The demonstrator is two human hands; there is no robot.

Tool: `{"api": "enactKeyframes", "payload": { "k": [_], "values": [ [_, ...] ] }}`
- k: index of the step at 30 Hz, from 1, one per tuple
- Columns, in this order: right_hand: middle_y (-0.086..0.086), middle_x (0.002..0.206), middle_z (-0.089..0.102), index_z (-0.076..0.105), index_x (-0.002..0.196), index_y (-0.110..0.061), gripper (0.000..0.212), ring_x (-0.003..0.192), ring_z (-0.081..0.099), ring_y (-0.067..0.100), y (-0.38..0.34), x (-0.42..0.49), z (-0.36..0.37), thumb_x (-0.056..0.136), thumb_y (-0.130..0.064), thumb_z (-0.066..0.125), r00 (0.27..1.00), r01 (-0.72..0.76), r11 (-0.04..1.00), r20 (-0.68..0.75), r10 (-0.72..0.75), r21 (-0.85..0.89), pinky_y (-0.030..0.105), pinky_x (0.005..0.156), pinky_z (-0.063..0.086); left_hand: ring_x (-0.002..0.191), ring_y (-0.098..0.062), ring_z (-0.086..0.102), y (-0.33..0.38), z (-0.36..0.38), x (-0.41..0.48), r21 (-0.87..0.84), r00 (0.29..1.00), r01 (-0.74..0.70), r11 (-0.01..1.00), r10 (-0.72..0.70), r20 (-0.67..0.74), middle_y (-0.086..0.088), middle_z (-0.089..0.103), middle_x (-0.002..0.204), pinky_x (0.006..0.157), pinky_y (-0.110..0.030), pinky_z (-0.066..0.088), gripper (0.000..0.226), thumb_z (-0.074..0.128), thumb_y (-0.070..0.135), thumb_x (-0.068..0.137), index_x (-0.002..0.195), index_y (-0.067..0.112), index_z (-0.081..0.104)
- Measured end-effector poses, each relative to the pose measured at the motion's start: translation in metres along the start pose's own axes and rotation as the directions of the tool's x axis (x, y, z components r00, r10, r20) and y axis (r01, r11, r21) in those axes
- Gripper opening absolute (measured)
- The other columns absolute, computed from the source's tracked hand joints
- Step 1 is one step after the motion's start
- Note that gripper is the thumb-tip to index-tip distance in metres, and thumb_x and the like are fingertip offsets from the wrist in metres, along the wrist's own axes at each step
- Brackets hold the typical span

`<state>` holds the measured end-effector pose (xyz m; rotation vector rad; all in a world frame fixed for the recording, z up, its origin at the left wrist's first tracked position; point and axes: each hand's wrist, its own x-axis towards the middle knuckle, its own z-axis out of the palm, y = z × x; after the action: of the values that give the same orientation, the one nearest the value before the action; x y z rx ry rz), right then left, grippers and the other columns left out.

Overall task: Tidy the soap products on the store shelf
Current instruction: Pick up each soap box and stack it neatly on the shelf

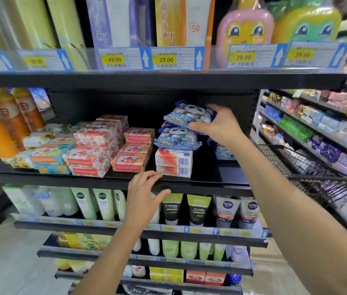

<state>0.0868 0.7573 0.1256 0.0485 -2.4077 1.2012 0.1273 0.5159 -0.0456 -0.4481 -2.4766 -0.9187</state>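
On the black middle shelf (113, 177) stand stacks of boxed soaps: red-and-white boxes (91, 150), pink ones (135, 150) and two white barcode boxes (173, 162). Two blue panda-print soap packs sit on the white boxes. My right hand (215, 124) grips the upper panda pack (187, 113) by its right end, above the lower pack (176, 138). Another blue pack (223, 153) lies partly hidden behind my right wrist. My left hand (145, 193) hovers with relaxed fingers at the shelf's front edge, just below the white boxes.
Orange bottles (0, 124) stand at the shelf's left end. Tubes of face wash (196, 209) fill the shelf below. A black wire basket (308, 165) juts in at right, in front of another stocked aisle. Price tags (166, 59) line the upper shelf edge.
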Motion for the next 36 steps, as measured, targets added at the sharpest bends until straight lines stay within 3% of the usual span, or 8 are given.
{"api": "enactKeyframes", "payload": {
  "k": [4,14,19,23,27,29,31,36],
  "values": [
    [0.0,0.136,0.06,0.052,0.146,-0.01,0.086,0.123,0.058,0.016,0.002,0.039,0.013,0.074,-0.035,0.092,0.994,-0.062,0.998,0.086,0.063,-0.015,0.022,0.097,0.042,0.129,-0.017,0.045,-0.002,0.001,0.002,-0.033,1.0,0.003,0.999,-0.003,-0.011,0.006,0.061,0.13,0.111,-0.029,0.02,0.045,0.078,0.042,0.088,0.127,0.021,0.07],
    [0.007,0.146,0.056,0.045,0.151,-0.009,0.088,0.126,0.058,0.021,0.008,0.074,0.029,0.079,-0.033,0.089,0.967,-0.094,0.994,0.231,0.103,-0.051,0.025,0.097,0.042,0.129,-0.013,0.044,-0.008,0.004,0.001,-0.07,0.998,-0.033,0.997,0.029,-0.052,0.009,0.061,0.129,0.11,-0.007,0.007,0.045,0.077,0.043,0.087,0.126,0.023,0.07],
    [-0.001,0.16,0.041,0.036,0.158,-0.02,0.091,0.144,0.042,0.018,0.015,0.073,0.017,0.083,-0.041,0.083,0.965,-0.036,0.998,0.257,0.048,-0.053,0.022,0.104,0.032,0.129,-0.015,0.045,-0.01,0.005,0.002,-0.064,0.997,-0.042,0.997,0.038,-0.061,0.008,0.061,0.13,0.111,-0.018,0.015,0.045,0.078,0.044,0.087,0.126,0.022,0.07],
    [-0.001,0.156,0.047,0.042,0.155,-0.017,0.081,0.142,0.044,0.015,0.043,0.055,-0.005,0.088,-0.048,0.076,0.978,-0.065,0.998,0.199,0.062,0.009,0.025,0.11,0.034,0.127,-0.012,0.044,-0.008,0.006,0.001,-0.075,0.996,-0.044,0.996,0.039,-0.077,0.007,0.063,0.127,0.11,-0.021,0.018,0.05,0.071,0.05,0.085,0.125,0.019,0.071],
    [-0.005,0.143,0.055,0.05,0.148,-0.015,0.077,0.127,0.053,0.011,0.089,0.022,-0.029,0.087,-0.055,0.073,0.975,-0.153,0.986,0.152,0.161,-0.061,0.013,0.09,0.043,0.126,-0.012,0.044,-0.007,0.006,-0.001,-0.087,0.995,-0.042,0.995,0.034,-0.089,0.006,0.063,0.126,0.11,-0.022,0.019,0.051,0.07,0.05,0.084,0.124,0.019,0.072],
    [-0.007,0.135,0.06,0.053,0.145,-0.016,0.083,0.121,0.057,0.013,0.112,0.01,-0.038,0.079,-0.06,0.077,0.966,-0.178,0.978,0.172,0.195,-0.112,0.022,0.091,0.044,0.126,-0.012,0.044,-0.007,0.007,0.0,-0.077,0.995,-0.046,0.996,0.039,-0.091,0.006,0.063,0.126,0.11,-0.024,0.02,0.051,0.07,0.05,0.084,0.124,0.019,0.072],
    [-0.011,0.128,0.058,0.051,0.146,-0.015,0.082,0.122,0.055,0.014,0.126,0.0,-0.043,0.079,-0.048,0.084,0.946,-0.187,0.966,0.233,0.226,-0.176,0.027,0.1,0.04,0.126,-0.013,0.045,-0.007,0.008,0.0,-0.069,0.995,-0.049,0.996,0.043,-0.087,0.007,0.062,0.126,0.111,-0.026,0.021,0.05,0.07,0.05,0.085,0.124,0.019,0.071],
    [0.01,0.149,0.045,0.041,0.154,-0.014,0.103,0.14,0.043,0.03,0.143,0.0,-0.039,0.07,-0.042,0.092,0.967,-0.073,0.919,0.198,0.16,-0.388,0.042,0.117,0.036,0.127,-0.013,0.044,-0.006,0.007,-0.002,-0.068,0.996,-0.035,0.997,0.03,-0.079,0.008,0.061,0.127,0.111,-0.027,0.022,0.05,0.069,0.051,0.085,0.125,0.021,0.07]
  ]
}}
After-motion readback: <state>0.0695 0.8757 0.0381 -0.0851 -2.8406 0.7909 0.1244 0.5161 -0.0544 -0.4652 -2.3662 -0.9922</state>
